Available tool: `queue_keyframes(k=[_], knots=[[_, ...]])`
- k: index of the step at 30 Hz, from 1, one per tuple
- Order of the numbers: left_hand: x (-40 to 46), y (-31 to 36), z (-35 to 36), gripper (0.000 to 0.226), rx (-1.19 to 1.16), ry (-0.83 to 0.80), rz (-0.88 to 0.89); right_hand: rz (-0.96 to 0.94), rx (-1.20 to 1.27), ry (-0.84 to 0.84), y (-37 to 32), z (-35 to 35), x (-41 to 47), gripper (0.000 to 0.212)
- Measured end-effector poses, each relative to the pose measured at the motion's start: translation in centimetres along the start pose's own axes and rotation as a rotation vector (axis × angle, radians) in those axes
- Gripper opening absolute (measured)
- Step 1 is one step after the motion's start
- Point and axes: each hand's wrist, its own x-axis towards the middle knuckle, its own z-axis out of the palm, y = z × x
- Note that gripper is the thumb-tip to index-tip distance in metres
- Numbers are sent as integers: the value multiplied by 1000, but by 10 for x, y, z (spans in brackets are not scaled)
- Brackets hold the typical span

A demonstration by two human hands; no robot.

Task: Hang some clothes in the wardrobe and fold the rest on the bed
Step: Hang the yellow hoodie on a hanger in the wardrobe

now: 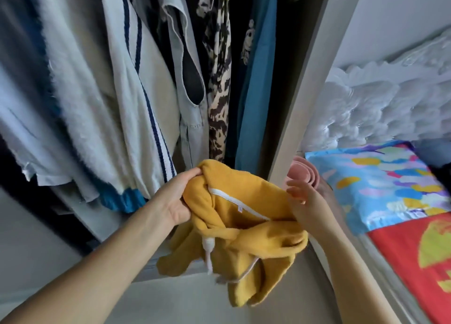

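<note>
A mustard-yellow hoodie (246,228) with white drawstrings hangs bunched in front of the open wardrobe. My left hand (175,196) grips its fabric at the upper left, near the hood edge. My right hand (310,206) holds the right side of the neck opening, its fingertips loosely spread above the cloth. The hoodie's lower part droops toward the floor. Several garments hang in the wardrobe (300,104): a white cardigan with navy stripes (136,104), a pale denim piece (190,118), a patterned dress (219,91) and a teal top (256,91).
The bed (415,250) lies at the right with a bright blue, red and yellow cover, below a white tufted headboard (378,99). A rolled pink mat (302,174) stands between the wardrobe side panel and the bed. Pale floor (170,304) shows below.
</note>
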Motion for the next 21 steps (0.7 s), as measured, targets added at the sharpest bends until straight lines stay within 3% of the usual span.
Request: queue_keyframes(k=[2, 4, 6, 8, 9, 11, 12, 15, 17, 19, 21], knots=[[-12, 12, 11, 25, -14, -65, 39, -244, 72, 41, -30, 4, -4, 37], [-22, 25, 24, 24, -5, -122, 67, -391, 109, -167, -56, 17, -13, 38], [-32, 41, 34, 23, -48, -183, 108, -403, -12, -467, -70, 42, -22, 33], [-39, 57, 38, 24, -55, -243, 171, -337, -148, -622, -66, 62, -21, 25], [-42, 65, 39, 30, -28, -272, 201, -299, -170, -645, -62, 66, -16, 35], [-44, 79, 40, 55, 93, -329, 255, -285, -134, -554, -59, 62, 1, 59], [-43, 85, 41, 62, 180, -350, 278, -295, -70, -460, -65, 56, 12, 61], [-37, 91, 44, 66, 554, -395, 331, -376, 149, -123, -91, 34, 47, 39], [-24, 91, 47, 70, 842, -389, 334, -409, 152, -8, -107, 24, 71, 46], [-8, 99, 51, 53, 1054, -365, 349, -431, 65, -8, -117, 19, 86, 67], [5, 116, 58, 28, 1128, -261, 431, -454, -26, -50, -124, 14, 97, 70]])
